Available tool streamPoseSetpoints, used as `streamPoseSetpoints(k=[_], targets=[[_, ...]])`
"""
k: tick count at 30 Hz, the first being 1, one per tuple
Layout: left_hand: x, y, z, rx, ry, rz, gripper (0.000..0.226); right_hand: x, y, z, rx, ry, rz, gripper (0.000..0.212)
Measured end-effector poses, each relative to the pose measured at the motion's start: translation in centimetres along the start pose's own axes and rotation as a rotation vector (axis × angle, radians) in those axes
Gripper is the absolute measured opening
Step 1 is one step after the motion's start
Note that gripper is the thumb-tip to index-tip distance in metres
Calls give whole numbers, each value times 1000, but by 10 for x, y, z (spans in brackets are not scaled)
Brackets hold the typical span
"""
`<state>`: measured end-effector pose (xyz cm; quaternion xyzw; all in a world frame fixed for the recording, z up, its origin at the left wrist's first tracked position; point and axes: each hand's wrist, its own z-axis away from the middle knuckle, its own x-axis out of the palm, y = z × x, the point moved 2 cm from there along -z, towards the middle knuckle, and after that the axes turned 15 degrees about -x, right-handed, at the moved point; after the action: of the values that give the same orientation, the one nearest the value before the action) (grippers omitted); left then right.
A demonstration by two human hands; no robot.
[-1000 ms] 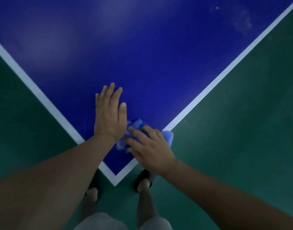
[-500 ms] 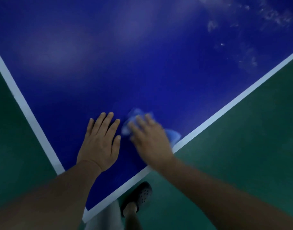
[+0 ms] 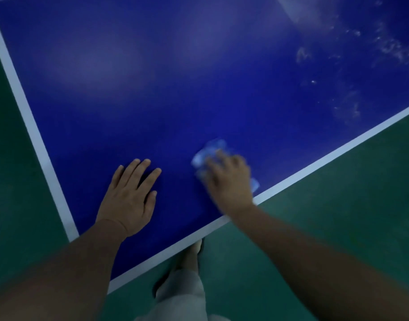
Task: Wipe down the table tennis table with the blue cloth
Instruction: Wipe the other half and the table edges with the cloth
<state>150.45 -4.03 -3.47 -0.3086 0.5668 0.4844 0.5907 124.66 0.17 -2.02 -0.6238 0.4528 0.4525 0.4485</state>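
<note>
Tabletop (image 3: 198,89) bears blue cloth (image 3: 206,154) beneath fingers (image 3: 223,160) of right hand (image 3: 231,186).

Green floor (image 3: 338,216), apparently a foot (image 3: 195,249)

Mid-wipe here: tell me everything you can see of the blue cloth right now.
The blue cloth is a light-blue, soft-looking rag, bunched up and smeared by motion blur. It lies on the dark blue table, close to the white edge line. The right hand sits on top and covers most of it; only a wad past the fingertips and a corner on the hand's right side show. Blur hides the grip. The left hand lies apart from it.
</note>
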Motion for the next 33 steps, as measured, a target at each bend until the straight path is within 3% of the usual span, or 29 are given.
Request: streamPoseSetpoints(k=[2, 5, 9, 12, 14, 17, 19, 21, 24, 26, 28, 30, 33], targets=[[-3, 8, -3, -53, 14, 0, 59, 3, -22, 13, -260, -47, -62, 37], [-8, 39, -18, -171, 23, 37, 61, -4, 41, 12, -288, -50, -22, 44], [-2, 109, -59, -70, 10, 82, 64, -29, 169, 17, 211, 57, 88, 51], [2, 168, -103, -4, 30, 153, 61, -38, 205, 16, 512, 116, 108, 51], [2, 201, -130, 26, 36, 183, 60, -31, 183, 4, 429, 151, 172, 39], [10, 232, -155, 22, 13, 171, 62, -12, 144, 8, 1, 30, 96, 35], [18, 240, -160, 27, -5, 80, 63, -14, 175, 18, -130, -15, 60, 35], [24, 243, -163, 27, 2, 14, 63, -23, 235, 27, 3, 1, 138, 37], [25, 243, -162, 25, 8, -6, 63, -54, 314, 36, 435, 40, 182, 47], [25, 244, -163, 23, 8, -6, 63, -56, 312, 27, 556, 69, 160, 47], [23, 244, -163, 21, 10, 2, 62, -37, 265, 15, 356, 64, 147, 33], [23, 244, -162, 24, 19, 23, 62, -24, 206, 16, 14, -40, 46, 33], [24, 243, -164, 26, 17, 53, 61, -26, 227, 12, -356, -112, -37, 36]])
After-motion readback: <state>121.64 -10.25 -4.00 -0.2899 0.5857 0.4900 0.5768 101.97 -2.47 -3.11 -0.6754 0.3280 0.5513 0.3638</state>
